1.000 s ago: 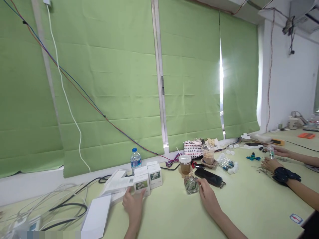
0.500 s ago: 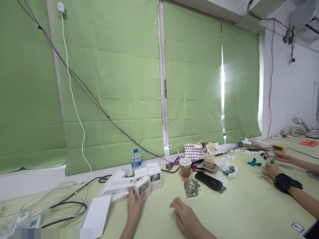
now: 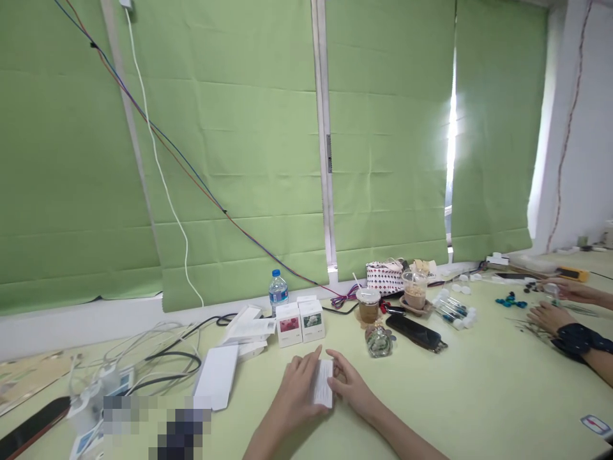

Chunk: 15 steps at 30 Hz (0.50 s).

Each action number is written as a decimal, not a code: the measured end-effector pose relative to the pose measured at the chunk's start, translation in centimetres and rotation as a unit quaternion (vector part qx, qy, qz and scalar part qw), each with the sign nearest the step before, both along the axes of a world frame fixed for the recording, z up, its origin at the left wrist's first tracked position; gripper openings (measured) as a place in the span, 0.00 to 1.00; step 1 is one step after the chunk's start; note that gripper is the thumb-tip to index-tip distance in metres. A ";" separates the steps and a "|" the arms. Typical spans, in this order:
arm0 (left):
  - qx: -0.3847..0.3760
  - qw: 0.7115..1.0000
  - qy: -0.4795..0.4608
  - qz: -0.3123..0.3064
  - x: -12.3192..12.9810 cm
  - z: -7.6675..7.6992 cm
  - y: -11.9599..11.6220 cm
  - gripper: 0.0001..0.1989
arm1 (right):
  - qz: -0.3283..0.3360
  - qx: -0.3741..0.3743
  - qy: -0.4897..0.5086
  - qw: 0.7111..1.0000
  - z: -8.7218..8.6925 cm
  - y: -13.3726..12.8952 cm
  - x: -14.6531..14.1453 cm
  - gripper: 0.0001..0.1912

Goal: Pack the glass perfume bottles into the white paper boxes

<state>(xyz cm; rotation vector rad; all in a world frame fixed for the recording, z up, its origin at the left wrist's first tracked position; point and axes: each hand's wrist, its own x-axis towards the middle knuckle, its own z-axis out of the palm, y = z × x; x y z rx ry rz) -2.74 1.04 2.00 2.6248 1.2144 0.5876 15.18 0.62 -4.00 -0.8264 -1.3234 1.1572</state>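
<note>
In the head view, two flower-picture boxes (image 3: 301, 324) stand side by side beyond the hands, in front of the water bottle (image 3: 278, 292). Flat white cartons (image 3: 249, 327) and a white panel (image 3: 218, 377) lie to their left, beside tangled cables (image 3: 167, 358). To the right are a lidded drink cup (image 3: 368, 306), a clear-wrapped item (image 3: 378, 342) and a black phone (image 3: 414, 332); behind them stand a second cup (image 3: 414, 292) and a patterned bag (image 3: 384, 277). Clear tubes (image 3: 453, 310) lie farther right, then blue-green pieces (image 3: 511, 300) near another person's hands (image 3: 550, 314).

The pale table (image 3: 460, 396) runs back to the ledge under the green blinds (image 3: 253, 160). Its surface stretches from the right hand (image 3: 352, 384) to a sticker (image 3: 595, 425) near the lower-right edge.

The small white box (image 3: 324, 383) is between the hands, near the lower middle. The left hand (image 3: 297, 386) clasps its left side and lower end; the right fingers and thumb close on its right edge. Printed lines face the camera, too small to read. The left hand covers part of the box, pixelation hides the lower-left area, and both forearms are cut off below.
</note>
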 end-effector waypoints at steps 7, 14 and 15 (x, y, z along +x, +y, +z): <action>0.103 0.989 0.096 -0.035 -0.4 0.8 -0.4 0.41 | 0.018 0.072 -0.083 0.994 0.3 -0.7 -0.1 0.30; 0.081 0.993 0.081 0.012 -0.6 0.6 -0.8 0.40 | 0.049 0.048 -0.099 0.993 -0.3 -0.5 -0.3 0.35; 0.075 0.995 0.072 0.008 -0.6 0.8 -0.9 0.39 | 0.047 0.048 -0.108 0.992 -0.3 -0.7 -0.3 0.35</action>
